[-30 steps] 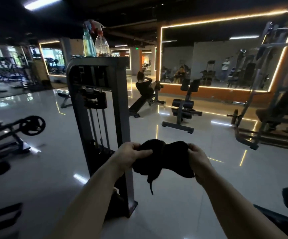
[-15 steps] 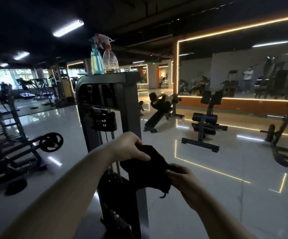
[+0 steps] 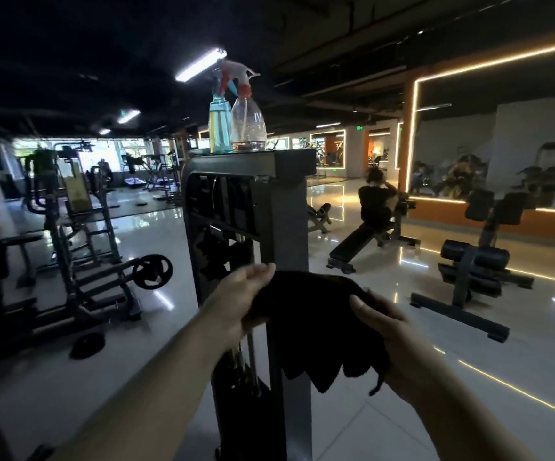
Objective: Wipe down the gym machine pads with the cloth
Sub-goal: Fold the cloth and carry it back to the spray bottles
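While nothing's been wiped yet, the cloth [image 3: 316, 324] is up in both hands, right in front of the weight-stack machine [image 3: 279, 227].

Head view, the only one: it's a dark, floppy rag hanging in scalloped folds with a loose thread dangling off the bottom, so I'd guess super light, soft, no stiffness at all, and nothing to break. The left hand [image 3: 239, 297] has its fingers mostly straight, flat against the cloth's left edge, more supporting than gripping. The right hand [image 3: 386, 331] has thumb and fingers curled over the right side, pinching it. It'll probably flop if held by one corner, so bunching it into a wad in the palm looks like the better hold. Two spray bottles [image 3: 236, 118] sit on the machine's top surface, untouched.
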Demonstrator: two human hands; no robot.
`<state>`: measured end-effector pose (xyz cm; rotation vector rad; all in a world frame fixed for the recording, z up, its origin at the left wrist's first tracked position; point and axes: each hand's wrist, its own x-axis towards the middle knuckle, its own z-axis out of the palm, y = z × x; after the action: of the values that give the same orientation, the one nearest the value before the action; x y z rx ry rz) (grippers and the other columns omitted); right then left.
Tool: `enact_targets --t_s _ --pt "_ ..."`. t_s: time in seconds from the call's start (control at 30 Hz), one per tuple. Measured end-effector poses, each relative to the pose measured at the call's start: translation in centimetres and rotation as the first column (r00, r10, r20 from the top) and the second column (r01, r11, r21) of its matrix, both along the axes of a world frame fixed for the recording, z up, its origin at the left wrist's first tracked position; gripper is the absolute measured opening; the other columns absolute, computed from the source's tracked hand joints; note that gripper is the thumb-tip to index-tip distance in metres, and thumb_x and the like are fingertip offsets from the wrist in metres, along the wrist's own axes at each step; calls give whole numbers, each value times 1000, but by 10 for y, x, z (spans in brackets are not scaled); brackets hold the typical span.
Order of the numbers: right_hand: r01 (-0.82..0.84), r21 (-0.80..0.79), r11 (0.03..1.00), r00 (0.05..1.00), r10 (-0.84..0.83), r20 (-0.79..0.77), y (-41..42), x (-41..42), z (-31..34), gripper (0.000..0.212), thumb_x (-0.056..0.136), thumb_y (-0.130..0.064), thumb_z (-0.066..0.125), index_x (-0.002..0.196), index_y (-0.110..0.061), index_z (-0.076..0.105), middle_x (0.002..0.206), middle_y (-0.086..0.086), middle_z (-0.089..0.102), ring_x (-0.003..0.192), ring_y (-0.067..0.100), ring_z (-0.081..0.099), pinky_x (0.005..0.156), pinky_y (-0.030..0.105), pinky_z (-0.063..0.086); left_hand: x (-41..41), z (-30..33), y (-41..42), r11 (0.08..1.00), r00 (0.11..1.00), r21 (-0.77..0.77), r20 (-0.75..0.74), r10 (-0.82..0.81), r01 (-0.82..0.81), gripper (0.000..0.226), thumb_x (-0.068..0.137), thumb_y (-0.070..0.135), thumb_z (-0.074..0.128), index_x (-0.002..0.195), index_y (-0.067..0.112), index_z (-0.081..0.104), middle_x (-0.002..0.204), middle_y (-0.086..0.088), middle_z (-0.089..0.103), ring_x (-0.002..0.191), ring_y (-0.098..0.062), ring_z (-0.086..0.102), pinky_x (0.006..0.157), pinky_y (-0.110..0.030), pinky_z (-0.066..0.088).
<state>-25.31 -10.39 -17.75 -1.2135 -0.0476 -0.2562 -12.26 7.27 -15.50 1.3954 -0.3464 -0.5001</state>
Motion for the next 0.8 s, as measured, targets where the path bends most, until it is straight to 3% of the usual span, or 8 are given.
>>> enact_targets --t_s 0.1,0.27,0.37,0.5,0.6,0.67,0.73,0.8 --pt "-24 38 999 999 25 -26 -11 30 3 32 76 -16 61 102 2 59 90 17 66 84 30 65 68 35 55 -10 -32 -23 999 981 23 -188 -40 45 58 71 69 61 107 25 65 94 -7 64 81 -25 61 69 -33 50" --pt "51 -212 976 996 -64 -57 -47 73 15 8 77 -10 68 81 -6 62 78 13 64 70 26 64 55 34 52 -1 -24 -45 954 975 300 201 -94 30 35 86 21 69 120 18 62 109 -2 70 100 -14 67 84 -26 52" --pt "-35 -162 986 998 27 -51 -66 91 26 32 66 -18 69 93 -1 62 85 16 67 75 27 67 55 32 54 6 2 -49 884 925 457 370 -89 -97 15 95 27 56 104 24 67 99 7 69 87 -2 66 74 -14 48" --pt "-241 -58 969 970 239 -42 -77 108 42 38 73 -23 62 98 5 57 87 20 67 80 27 68 68 35 55 14 39 -50 844 866 485 498 -51 -229 27 92 32 56 116 23 65 136 21 41 117 1 50 91 -11 43" --pt "-173 -146 974 984 178 21 -80 118 56 45 73 -29 60 102 6 55 97 26 63 94 32 66 87 47 50 9 70 -47 879 868 422 497 -20 -222 26 82 34 64 97 14 73 97 5 73 91 -8 68 75 -13 49" --pt "-109 -186 976 991 121 54 -78 122 65 39 74 -30 60 99 1 58 96 23 64 93 33 65 86 49 51 8 83 -46 874 868 417 496 11 -249 22 80 30 68 84 9 72 72 3 72 70 -7 69 61 -11 47" --pt "14 -285 959 996 11 87 -71 126 71 24 81 -25 62 94 -5 59 92 20 66 87 33 66 82 50 53 13 85 -48 870 872 380 477 105 -313 29 77 30 72 84 2 70 72 -4 71 67 -13 68 62 -20 50" --pt "279 -515 810 953 -169 250 -63 133 75 18 83 -28 64 87 -14 54 82 9 65 78 25 65 74 48 55 25 76 -54 822 822 335 509 254 -461 38 78 34 74 89 -2 68 80 -15 71 75 -28 69 71 -37 54"
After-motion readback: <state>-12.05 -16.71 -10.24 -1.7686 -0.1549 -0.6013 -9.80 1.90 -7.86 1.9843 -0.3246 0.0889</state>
